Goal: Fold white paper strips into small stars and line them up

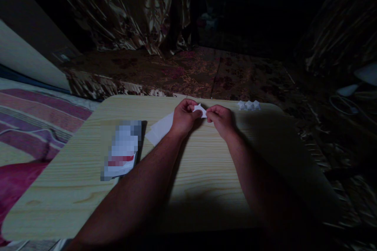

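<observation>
Before dark patterned curtains [159,4], at a pale wood-grain worktop [203,188], holds a small folded white paper [200,110] near the far edge. Clamps it on one side with the left grip [183,119], and pinches its other end with the right grip [221,119]. Has white sheets [160,128] just beside the left grip, a pixelated item [123,145] farther left, three pointed white shapes [249,105] to the right.

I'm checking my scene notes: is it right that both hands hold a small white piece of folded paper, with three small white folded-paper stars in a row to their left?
The side is wrong: the head view shows the three white folded-paper stars in a row to the right of the left hand and right hand. Both do hold the small white piece of folded paper.
</observation>
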Tool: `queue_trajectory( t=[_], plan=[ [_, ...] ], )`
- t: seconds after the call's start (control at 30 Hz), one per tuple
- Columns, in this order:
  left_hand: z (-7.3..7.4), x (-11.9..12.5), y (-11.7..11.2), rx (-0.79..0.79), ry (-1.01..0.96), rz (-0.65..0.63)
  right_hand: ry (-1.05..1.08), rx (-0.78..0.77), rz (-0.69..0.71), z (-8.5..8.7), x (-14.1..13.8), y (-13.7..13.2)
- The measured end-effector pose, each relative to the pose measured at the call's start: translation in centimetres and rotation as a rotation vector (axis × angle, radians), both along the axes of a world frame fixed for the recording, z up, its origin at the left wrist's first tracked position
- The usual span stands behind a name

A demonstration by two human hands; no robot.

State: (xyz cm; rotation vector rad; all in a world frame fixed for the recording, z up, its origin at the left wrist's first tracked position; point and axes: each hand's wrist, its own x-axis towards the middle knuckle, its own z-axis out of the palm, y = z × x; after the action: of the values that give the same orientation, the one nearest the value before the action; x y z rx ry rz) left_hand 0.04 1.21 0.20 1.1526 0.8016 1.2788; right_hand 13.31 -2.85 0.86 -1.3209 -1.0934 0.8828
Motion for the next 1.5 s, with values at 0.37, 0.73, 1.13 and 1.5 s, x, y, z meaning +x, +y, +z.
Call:
queue_trajectory(
  t=[0.37, 0.73, 1.13, 1.5],
  plan=[
    [0.0, 0.0, 0.1, -0.003, -0.015, 0.006, 0.094, 0.033, 0.008, -0.4, 0.3, 0.1],
    [-0.1, 0.1, -0.2, 0.019, 0.075, -0.032, 0.082, 0.075, -0.112, -1.1, 0.3, 0.9],
    [0.0, 0.0, -0.7, 0.119, 0.221, -0.143, 0.141, 0.126, -0.047, -0.9, 0.0, 0.7],
    [-0.3, 0.1, -0.4, 0.109, 0.198, -0.164, 0.062, 0.166, -0.033, -0.9, 0.0, 0.6]
  ],
)
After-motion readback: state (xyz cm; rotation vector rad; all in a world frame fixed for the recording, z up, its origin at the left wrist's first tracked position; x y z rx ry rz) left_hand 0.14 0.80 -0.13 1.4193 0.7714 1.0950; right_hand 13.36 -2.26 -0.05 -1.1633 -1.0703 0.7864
